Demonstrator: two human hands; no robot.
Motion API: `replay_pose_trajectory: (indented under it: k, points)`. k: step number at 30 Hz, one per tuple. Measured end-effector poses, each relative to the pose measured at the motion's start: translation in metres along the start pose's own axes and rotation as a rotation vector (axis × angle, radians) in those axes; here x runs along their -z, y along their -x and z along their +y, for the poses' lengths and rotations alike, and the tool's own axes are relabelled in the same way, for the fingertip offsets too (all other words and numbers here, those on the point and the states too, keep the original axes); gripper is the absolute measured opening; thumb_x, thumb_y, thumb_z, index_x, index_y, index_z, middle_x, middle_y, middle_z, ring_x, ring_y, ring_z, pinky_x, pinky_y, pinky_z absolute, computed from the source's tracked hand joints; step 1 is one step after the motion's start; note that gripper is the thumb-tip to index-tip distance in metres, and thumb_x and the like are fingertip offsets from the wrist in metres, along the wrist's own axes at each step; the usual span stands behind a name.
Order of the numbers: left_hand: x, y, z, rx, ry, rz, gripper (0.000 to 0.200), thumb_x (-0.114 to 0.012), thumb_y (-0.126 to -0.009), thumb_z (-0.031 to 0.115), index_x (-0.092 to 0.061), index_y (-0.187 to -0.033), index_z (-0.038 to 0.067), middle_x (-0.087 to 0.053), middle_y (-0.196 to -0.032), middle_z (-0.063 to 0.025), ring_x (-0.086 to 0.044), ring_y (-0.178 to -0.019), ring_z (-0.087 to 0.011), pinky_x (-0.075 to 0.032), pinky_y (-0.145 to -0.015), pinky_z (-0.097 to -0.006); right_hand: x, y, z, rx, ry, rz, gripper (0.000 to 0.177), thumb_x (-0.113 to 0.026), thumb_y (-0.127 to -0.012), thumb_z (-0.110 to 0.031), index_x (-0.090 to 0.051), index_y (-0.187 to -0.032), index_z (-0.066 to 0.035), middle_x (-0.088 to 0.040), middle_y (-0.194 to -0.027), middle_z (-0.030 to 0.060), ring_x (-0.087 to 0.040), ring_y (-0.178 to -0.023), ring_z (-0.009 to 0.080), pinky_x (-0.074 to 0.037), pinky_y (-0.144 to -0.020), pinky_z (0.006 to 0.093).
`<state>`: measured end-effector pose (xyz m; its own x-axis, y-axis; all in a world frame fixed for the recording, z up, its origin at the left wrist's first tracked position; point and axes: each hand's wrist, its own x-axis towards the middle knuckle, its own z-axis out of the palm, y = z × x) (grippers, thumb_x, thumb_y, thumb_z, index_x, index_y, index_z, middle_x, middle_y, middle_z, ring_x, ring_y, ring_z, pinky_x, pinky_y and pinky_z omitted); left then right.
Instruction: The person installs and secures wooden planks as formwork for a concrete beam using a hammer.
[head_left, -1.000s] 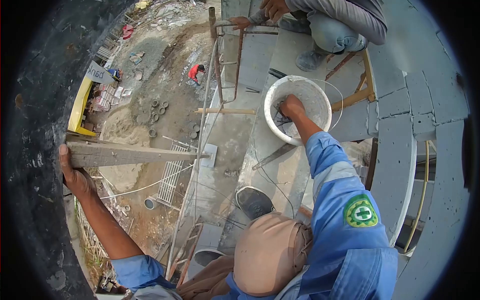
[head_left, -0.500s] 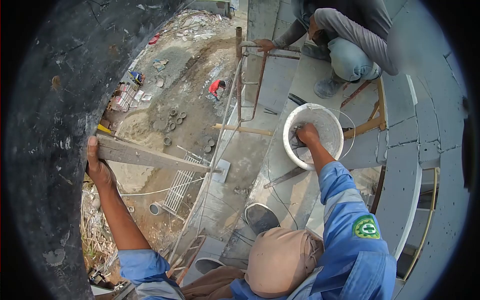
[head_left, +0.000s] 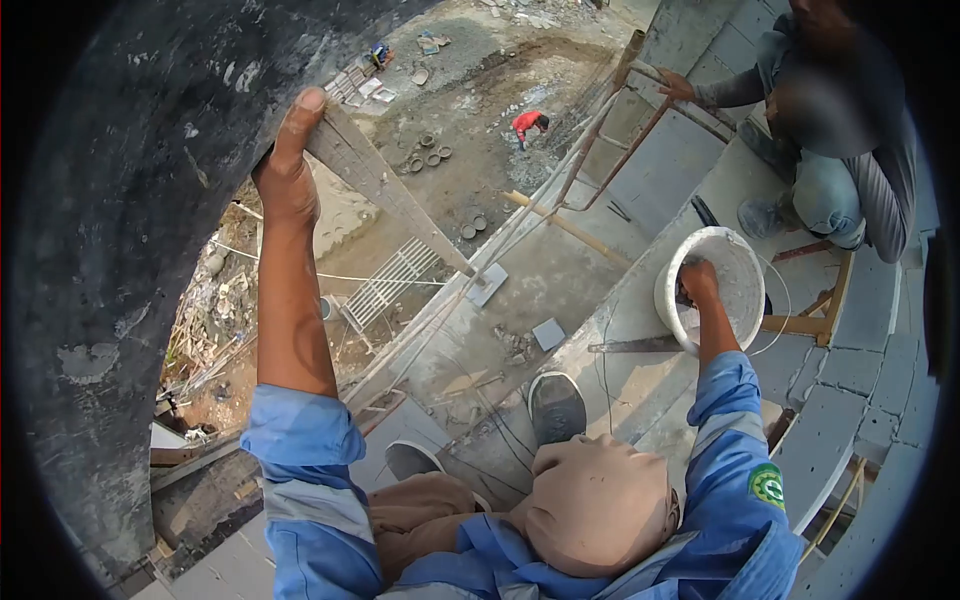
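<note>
My left hand [head_left: 292,165] is closed around the top end of a long wooden plank [head_left: 390,190], beside a dark, rough slab edge [head_left: 130,230]. The plank slopes down toward the ledge below. Inside a white bucket [head_left: 741,275], my right hand [head_left: 698,282] is closed with the fingers pointing down. Something dark shows at those fingers, but I cannot make out what it is. Pale residue coats the inner wall of the bucket, and its thin wire handle hangs out to the right.
A crouching co-worker [head_left: 830,130] rests a hand on a rusty metal frame [head_left: 630,150]. Grey block walling [head_left: 850,400] curves along the right. Past the ledge lies a drop to the ground, where a person in red [head_left: 528,124] bends near several round containers. A white grille [head_left: 392,285] lies below.
My view has shifted, so the bucket and co-worker appear farther right. My left hand stays on the plank's end and appears higher in view. My right hand remains in the bucket.
</note>
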<state>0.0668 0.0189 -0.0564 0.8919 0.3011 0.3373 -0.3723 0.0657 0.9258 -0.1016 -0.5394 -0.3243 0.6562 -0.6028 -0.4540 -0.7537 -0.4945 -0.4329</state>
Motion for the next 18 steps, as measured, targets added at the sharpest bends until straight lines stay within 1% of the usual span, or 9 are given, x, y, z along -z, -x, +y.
replay_pose_trajectory:
  k: [3, 5, 6, 8, 9, 11, 15, 17, 18]
  points:
    - [-0.005, 0.004, 0.007, -0.048, 0.02, -0.027, 0.044, -0.083, -0.072, 0.024, -0.069, -0.107, 0.001, -0.065, -0.111, -0.0072, -0.06, -0.102, -0.0181, -0.042, -0.098, -0.0321, 0.005, -0.003, 0.02, -0.061, -0.091, -0.03, 0.016, -0.055, -0.079, -0.01, -0.062, -0.077, 0.005, -0.059, -0.061, 0.0144, -0.053, -0.045, 0.0237, -0.038, -0.042, 0.0405]
    - [-0.002, 0.002, 0.004, -0.061, 0.0, -0.03, 0.044, -0.083, -0.072, 0.025, -0.069, -0.106, 0.001, -0.065, -0.111, -0.0067, -0.061, -0.101, -0.0178, -0.043, -0.097, -0.0319, 0.006, -0.014, 0.05, 0.645, 0.444, 0.233, 0.016, -0.053, -0.082, -0.011, -0.059, -0.08, 0.004, -0.06, -0.065, 0.0128, -0.055, -0.051, 0.0214, -0.042, -0.048, 0.0369]
    - [-0.002, 0.002, 0.001, -0.074, -0.012, -0.042, 0.044, -0.083, -0.072, 0.025, -0.069, -0.106, 0.002, -0.065, -0.11, -0.0063, -0.061, -0.1, -0.0174, -0.044, -0.096, -0.0317, 0.007, -0.01, 0.051, 0.646, 0.453, 0.227, 0.016, -0.053, -0.082, -0.011, -0.059, -0.08, 0.004, -0.06, -0.065, 0.0128, -0.055, -0.051, 0.0214, -0.042, -0.048, 0.0369]
    - [0.0, -0.001, -0.005, -0.056, 0.002, -0.027, 0.043, -0.083, -0.072, 0.026, -0.07, -0.105, 0.002, -0.066, -0.108, -0.0058, -0.062, -0.099, -0.0173, -0.045, -0.095, -0.0316, 0.024, 0.039, 0.005, 0.42, -0.056, 0.336, 0.015, -0.052, -0.085, -0.012, -0.058, -0.082, 0.002, -0.06, -0.069, 0.0113, -0.059, -0.059, 0.0191, -0.046, -0.056, 0.0334]
    - [0.001, -0.001, -0.007, -0.068, -0.002, -0.035, 0.042, -0.083, -0.072, 0.026, -0.07, -0.105, 0.003, -0.066, -0.107, -0.0055, -0.062, -0.098, -0.0172, -0.045, -0.094, -0.0317, 0.029, 0.049, -0.004, 0.421, -0.049, 0.332, 0.015, -0.052, -0.085, -0.012, -0.058, -0.082, 0.002, -0.06, -0.069, 0.0113, -0.059, -0.059, 0.0191, -0.046, -0.056, 0.0334]
    - [-0.007, 0.003, 0.002, -0.124, 0.036, -0.054, 0.041, -0.082, -0.073, 0.027, -0.07, -0.104, 0.003, -0.066, -0.107, -0.005, -0.062, -0.098, -0.0167, -0.046, -0.094, -0.032, 0.036, 0.064, -0.015, 0.255, -0.211, 0.202, 0.016, -0.053, -0.087, -0.014, -0.058, -0.085, 0.001, -0.059, -0.071, 0.0078, -0.056, -0.062, 0.0152, -0.044, -0.056, 0.0307]
    - [-0.009, 0.006, 0.006, -0.103, 0.049, -0.056, 0.041, -0.082, -0.073, 0.027, -0.07, -0.104, 0.003, -0.066, -0.106, -0.0053, -0.062, -0.098, -0.0162, -0.046, -0.094, -0.0321, 0.05, 0.097, -0.031, 0.364, -0.26, 0.289, 0.015, -0.049, -0.091, -0.01, -0.057, -0.092, 0.002, -0.057, -0.072, 0.006, -0.054, -0.059, 0.0121, -0.044, -0.055, 0.0283]
    - [-0.006, 0.007, 0.003, -0.131, 0.016, -0.064, 0.044, -0.082, -0.073, 0.029, -0.069, -0.105, 0.002, -0.066, -0.105, -0.0057, -0.062, -0.099, -0.0162, -0.045, -0.095, -0.0317, 0.043, 0.127, -0.06, 0.348, -0.715, 0.424, 0.017, -0.049, -0.095, -0.013, -0.057, -0.096, 0.001, -0.053, -0.074, 0.0021, -0.048, -0.061, 0.0083, -0.041, -0.054, 0.0259]
    - [-0.003, 0.007, 0.001, -0.139, 0.014, -0.058, 0.044, -0.082, -0.073, 0.029, -0.069, -0.105, 0.002, -0.066, -0.105, -0.0057, -0.062, -0.099, -0.0162, -0.045, -0.095, -0.0317, 0.04, 0.142, -0.083, 0.357, -0.718, 0.421, 0.017, -0.049, -0.095, -0.013, -0.057, -0.096, 0.001, -0.053, -0.074, 0.0021, -0.048, -0.061, 0.0083, -0.041, -0.054, 0.0259]
